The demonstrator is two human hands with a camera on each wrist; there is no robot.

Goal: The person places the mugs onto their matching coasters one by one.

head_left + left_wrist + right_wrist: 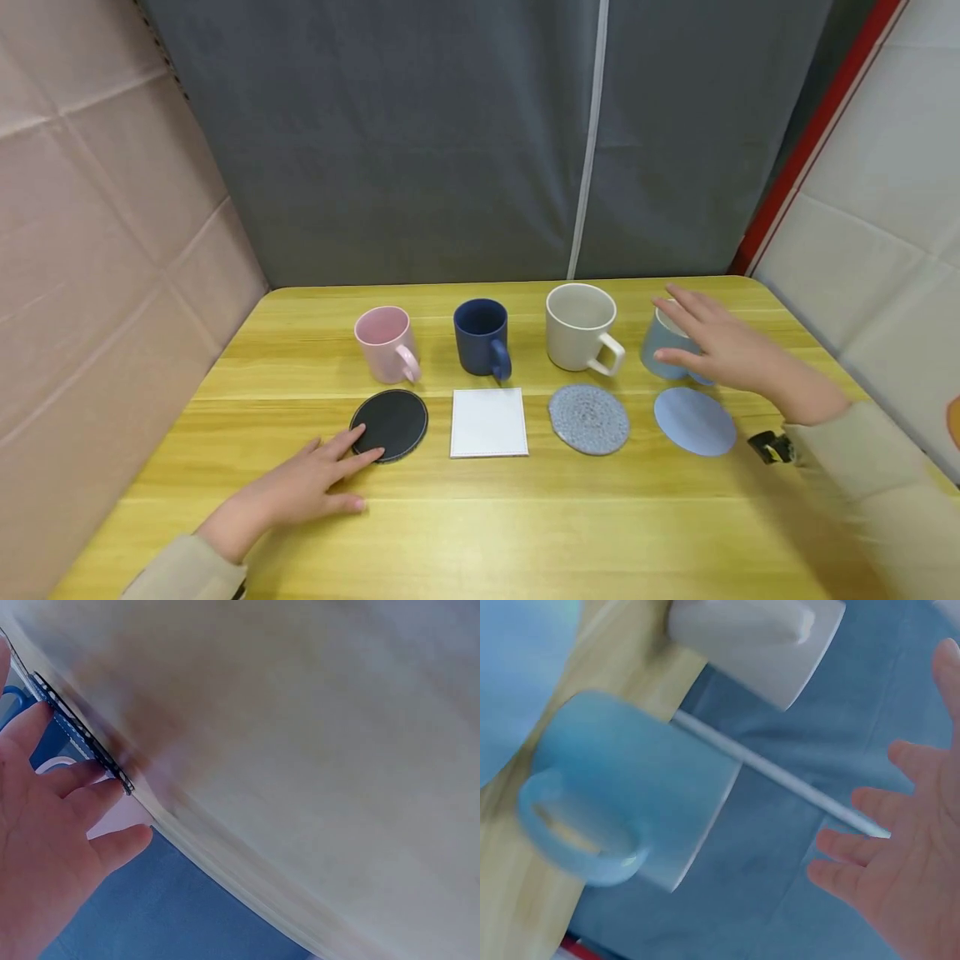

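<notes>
My left hand [303, 487] lies low over the wooden table, fingers spread, with its fingertips on the left edge of a round black coaster [396, 423]. The left wrist view shows that coaster [84, 735] edge-on at the fingertips. On the far right, my right hand [731, 346] is raised, its fingers extended, and partly hides a light blue mug [658, 342] in the head view. From the right wrist, a gap shows between the fingers and this mug [630, 772], and the hand holds nothing. In front of the mug lies a round pale blue coaster [693, 422].
A pink mug [386, 346], a dark blue mug [476, 337] and a cream mug [572, 342] stand along the back. Before them lie a square white coaster [489, 423] and a round woven grey coaster [589, 420]. A grey curtain [412, 150] hangs behind the table.
</notes>
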